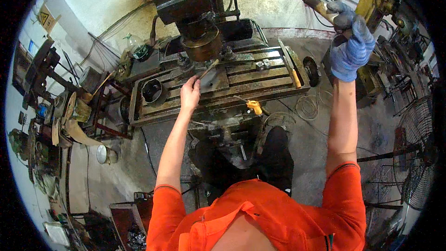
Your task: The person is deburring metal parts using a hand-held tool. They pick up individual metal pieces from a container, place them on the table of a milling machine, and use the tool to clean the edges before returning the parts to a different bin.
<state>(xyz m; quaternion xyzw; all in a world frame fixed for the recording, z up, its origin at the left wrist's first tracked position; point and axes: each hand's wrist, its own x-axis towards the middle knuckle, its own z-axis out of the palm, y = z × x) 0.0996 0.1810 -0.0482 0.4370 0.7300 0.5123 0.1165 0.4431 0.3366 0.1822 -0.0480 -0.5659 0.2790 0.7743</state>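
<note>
My bare left hand (190, 94) pinches a thin brush (209, 69), its tip pointing up beside the machine's round spindle head (203, 44). At the upper right, my right hand (351, 49), in a blue and grey glove, is closed round the end of a long lever handle (319, 6) that runs to the machine. Below the spindle spreads a slotted metal machine table (253, 80). A dark round pot (153, 91) stands on its left end, and a long file with a yellow handle (295, 77) lies along its right end.
A yellow-handled tool (253, 107) sits at the table's front edge. A wire-cage fan (413, 153) stands at the right, near a coil of pale cable (307, 107) on the floor. At the left are a cluttered bench (76, 107) and a metal can (106, 154).
</note>
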